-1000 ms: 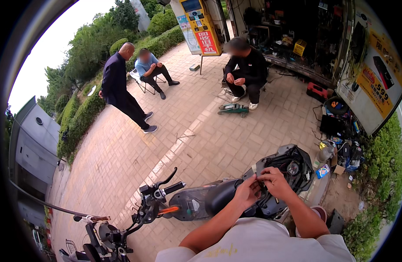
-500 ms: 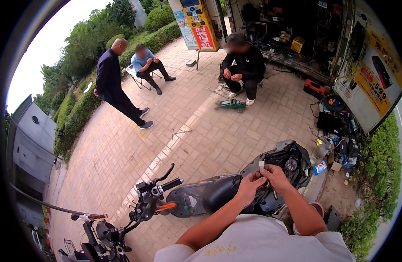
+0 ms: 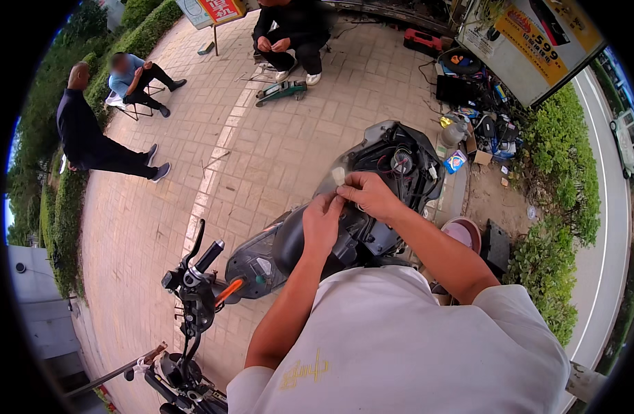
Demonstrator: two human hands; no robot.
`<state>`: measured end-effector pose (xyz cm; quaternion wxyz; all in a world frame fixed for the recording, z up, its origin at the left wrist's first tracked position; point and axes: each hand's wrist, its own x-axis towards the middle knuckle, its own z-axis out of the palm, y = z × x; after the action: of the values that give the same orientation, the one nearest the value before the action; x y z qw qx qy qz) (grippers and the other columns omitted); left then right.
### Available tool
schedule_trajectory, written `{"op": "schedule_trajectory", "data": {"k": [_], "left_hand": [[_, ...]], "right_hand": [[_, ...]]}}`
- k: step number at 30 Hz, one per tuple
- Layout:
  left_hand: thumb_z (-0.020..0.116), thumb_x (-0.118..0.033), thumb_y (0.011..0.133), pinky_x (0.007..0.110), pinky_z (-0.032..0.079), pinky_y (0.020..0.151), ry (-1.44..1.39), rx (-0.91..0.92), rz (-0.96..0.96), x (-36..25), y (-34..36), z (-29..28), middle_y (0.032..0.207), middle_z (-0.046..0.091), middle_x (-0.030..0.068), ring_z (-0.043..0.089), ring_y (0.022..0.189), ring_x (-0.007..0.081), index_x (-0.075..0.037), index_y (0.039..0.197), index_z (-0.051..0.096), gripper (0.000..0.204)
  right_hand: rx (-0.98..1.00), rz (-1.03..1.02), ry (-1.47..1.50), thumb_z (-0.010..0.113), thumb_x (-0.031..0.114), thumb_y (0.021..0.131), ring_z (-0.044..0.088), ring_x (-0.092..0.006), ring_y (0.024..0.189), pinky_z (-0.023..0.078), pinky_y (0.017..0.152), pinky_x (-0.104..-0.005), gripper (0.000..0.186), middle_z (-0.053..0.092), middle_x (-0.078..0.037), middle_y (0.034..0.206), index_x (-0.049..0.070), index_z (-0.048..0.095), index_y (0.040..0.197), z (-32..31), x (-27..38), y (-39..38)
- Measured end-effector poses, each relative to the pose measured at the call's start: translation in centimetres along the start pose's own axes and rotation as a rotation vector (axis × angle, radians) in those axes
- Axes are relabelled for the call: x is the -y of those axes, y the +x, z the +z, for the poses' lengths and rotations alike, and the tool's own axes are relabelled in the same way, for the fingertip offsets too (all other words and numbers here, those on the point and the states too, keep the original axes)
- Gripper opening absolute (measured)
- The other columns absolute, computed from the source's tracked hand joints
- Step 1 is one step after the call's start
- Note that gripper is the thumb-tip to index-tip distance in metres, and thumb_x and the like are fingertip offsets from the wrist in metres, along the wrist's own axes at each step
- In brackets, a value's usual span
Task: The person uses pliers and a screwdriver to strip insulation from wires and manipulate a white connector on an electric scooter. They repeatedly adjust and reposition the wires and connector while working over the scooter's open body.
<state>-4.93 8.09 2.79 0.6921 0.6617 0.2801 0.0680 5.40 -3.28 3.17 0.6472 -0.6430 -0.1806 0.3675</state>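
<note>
Above the scooter, my two hands meet at the fingertips around a small white plastic connector, which sticks out past the fingers. My left hand is closed in a pinch at its lower end. My right hand is closed beside it, thumb and forefinger pressed on the same piece. The fingers hide how the connector is gripped and any wire on it. Beneath them lies the electric scooter, with its black seat and an opened rear end showing loose wires and a round part.
Handlebars stand at left. A green floor jack sits ahead near a crouching person. Another person sits; one stands. Tools and boxes clutter the right, beside a pink-rimmed bucket and hedge.
My view has tilted down and swung right, so the people and jack sit higher and further left. Both hands stay together on the connector.
</note>
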Motion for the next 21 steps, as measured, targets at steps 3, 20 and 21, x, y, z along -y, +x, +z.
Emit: {"op": "schedule_trajectory", "data": {"k": [3,20,21], "left_hand": [[0.062,-0.016,0.093,0.023,0.046,0.074,0.070,-0.007,0.032,0.7,0.1,-0.2,0.090,0.064,0.0045,0.056,0.080,0.0089,0.004,0.107,0.061,0.024],[0.065,-0.019,0.092,0.034,0.043,0.080,-0.800,0.115,-0.241,1.5,0.6,-1.1,0.094,0.064,0.0011,0.059,0.088,0.0158,-0.013,0.098,0.059,0.010],[0.065,-0.018,0.092,0.036,0.042,0.081,-0.801,0.108,-0.223,1.2,0.6,-1.4,0.093,0.064,0.0010,0.059,0.088,0.0165,-0.013,0.095,0.058,0.009]], "right_hand": [[-0.081,-0.067,-0.144,0.063,0.015,0.089,0.060,-0.0123,0.075,0.049,0.069,-0.0290,0.021,0.066,-0.007,0.083,-0.006,0.064,0.094,0.2,-0.2,-0.5],[-0.179,-0.082,-0.099,0.064,0.022,0.085,0.061,-0.0127,0.075,0.049,0.067,-0.0298,0.029,0.067,-0.008,0.084,-0.005,0.066,0.096,-3.2,-1.6,0.3],[-0.202,-0.042,-0.293,0.069,0.023,0.083,0.063,-0.0191,0.083,0.049,0.075,-0.0327,0.029,0.068,-0.011,0.090,0.000,0.068,0.100,-4.8,-2.9,0.4]]}}
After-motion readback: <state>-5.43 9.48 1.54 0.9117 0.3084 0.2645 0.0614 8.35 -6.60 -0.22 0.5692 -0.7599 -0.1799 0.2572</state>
